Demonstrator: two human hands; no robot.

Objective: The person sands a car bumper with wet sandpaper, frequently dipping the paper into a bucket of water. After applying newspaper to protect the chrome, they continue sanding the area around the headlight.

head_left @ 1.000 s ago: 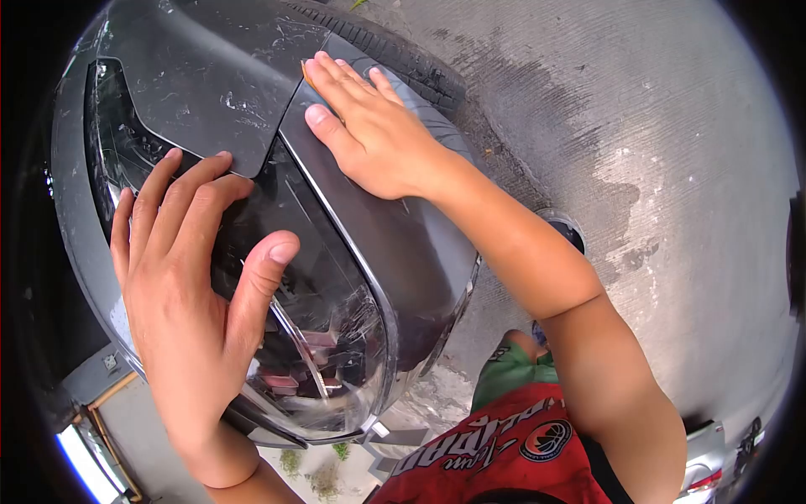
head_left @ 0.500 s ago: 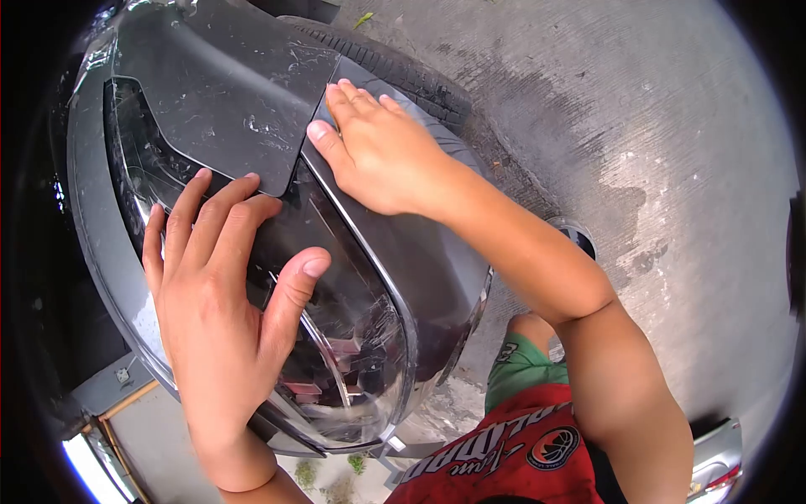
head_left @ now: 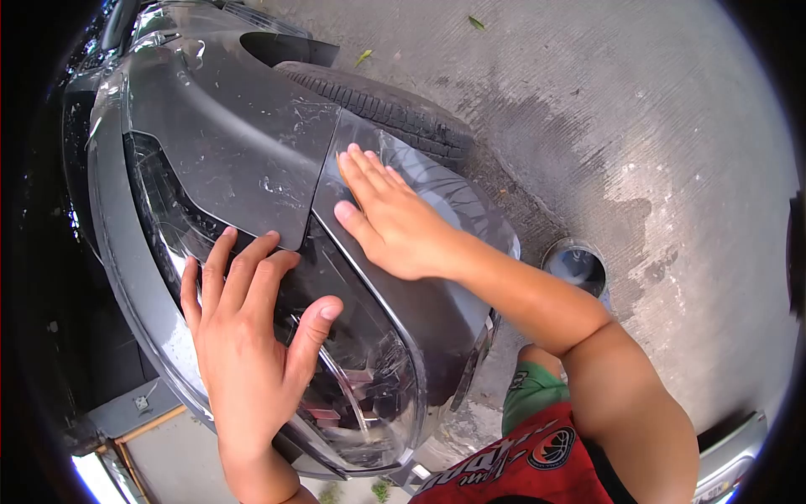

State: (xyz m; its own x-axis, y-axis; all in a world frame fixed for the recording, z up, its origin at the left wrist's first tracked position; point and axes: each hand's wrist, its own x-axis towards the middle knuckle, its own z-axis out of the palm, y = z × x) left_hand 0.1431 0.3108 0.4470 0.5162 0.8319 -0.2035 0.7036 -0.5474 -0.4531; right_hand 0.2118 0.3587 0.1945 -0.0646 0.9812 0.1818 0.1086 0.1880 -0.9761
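A dark grey car fender [head_left: 227, 143] with white scuffs fills the left and middle of the view. My left hand [head_left: 252, 344] rests with spread fingers on the dark glossy headlight [head_left: 344, 336], its fingertips at the fender's lower edge. My right hand [head_left: 390, 214] lies on the bumper panel [head_left: 445, 311], just right of the seam with the fender. Its fingers are stretched out and the thumb is apart. Whether something thin lies under the right palm is hidden.
A black tyre [head_left: 378, 105] shows behind the panel. On the concrete floor [head_left: 672, 168], which has damp patches, stands a bucket [head_left: 576, 267] right of the bumper. Part of another vehicle [head_left: 735, 458] is at the lower right.
The camera view has shifted, so the car and both hands appear lower in it, and more of the tyre and the bucket shows. My right hand sits slightly further down the panel from the seam's top.
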